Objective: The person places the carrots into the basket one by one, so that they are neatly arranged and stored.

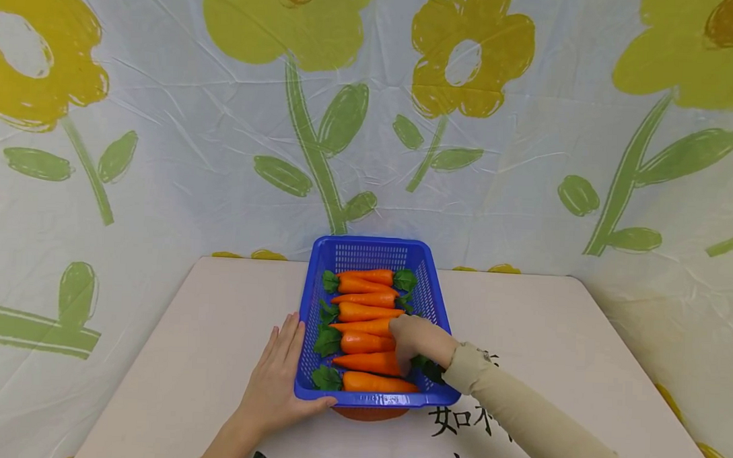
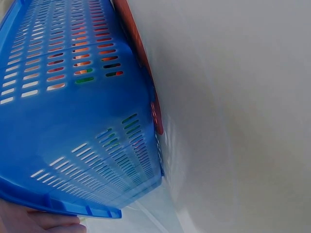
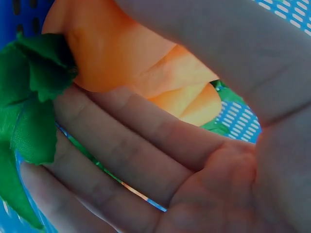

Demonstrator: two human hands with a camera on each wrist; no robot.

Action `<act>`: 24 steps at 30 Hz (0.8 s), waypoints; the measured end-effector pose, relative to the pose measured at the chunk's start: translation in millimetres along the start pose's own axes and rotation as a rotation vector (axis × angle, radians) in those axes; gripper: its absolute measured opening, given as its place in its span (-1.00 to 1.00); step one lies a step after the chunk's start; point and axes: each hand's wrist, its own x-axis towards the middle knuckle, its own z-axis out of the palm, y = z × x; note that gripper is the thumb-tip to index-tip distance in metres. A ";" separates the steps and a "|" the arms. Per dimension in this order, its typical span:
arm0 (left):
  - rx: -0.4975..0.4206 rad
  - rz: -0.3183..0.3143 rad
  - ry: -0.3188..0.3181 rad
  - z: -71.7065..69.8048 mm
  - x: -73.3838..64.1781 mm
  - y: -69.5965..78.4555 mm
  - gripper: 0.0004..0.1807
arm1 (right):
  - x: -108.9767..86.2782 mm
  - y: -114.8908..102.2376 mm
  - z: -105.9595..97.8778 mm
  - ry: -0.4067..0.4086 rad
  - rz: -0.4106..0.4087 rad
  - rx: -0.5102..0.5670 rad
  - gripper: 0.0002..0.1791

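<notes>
A blue plastic basket [image 1: 437,285] holds a row of several orange carrots with green leafy tops, laid crosswise with tips alternating. My left hand [image 1: 276,374] rests along the basket's left side, fingers straight and thumb at the front corner; in the left wrist view its fingers [image 2: 46,221] lie at the rim. Inside the basket, toward the right, my right hand [image 1: 420,339] grips a carrot [image 1: 368,362] near its leafy end. The right wrist view shows thumb and fingers around that carrot's thick end [image 3: 107,53], with green leaves [image 3: 41,73] by the fingertips.
Under the basket's front edge, a reddish-brown rounded thing [image 1: 370,414] shows on the white table [image 1: 218,305]. Black characters [image 1: 451,420] mark the tabletop at the right front. A flower-printed cloth [image 1: 182,115] hangs behind and beside the table.
</notes>
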 end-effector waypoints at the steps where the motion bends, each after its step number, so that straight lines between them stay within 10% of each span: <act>1: 0.001 -0.001 0.001 0.0 -0.1 0.0 0.37 | -0.2 -0.3 0.2 0.002 -0.001 -0.003 -0.50; 24: 0.036 -0.010 -0.050 -2.0 0.6 0.1 0.40 | -10.5 1.1 -6.9 0.012 -0.009 0.026 -0.50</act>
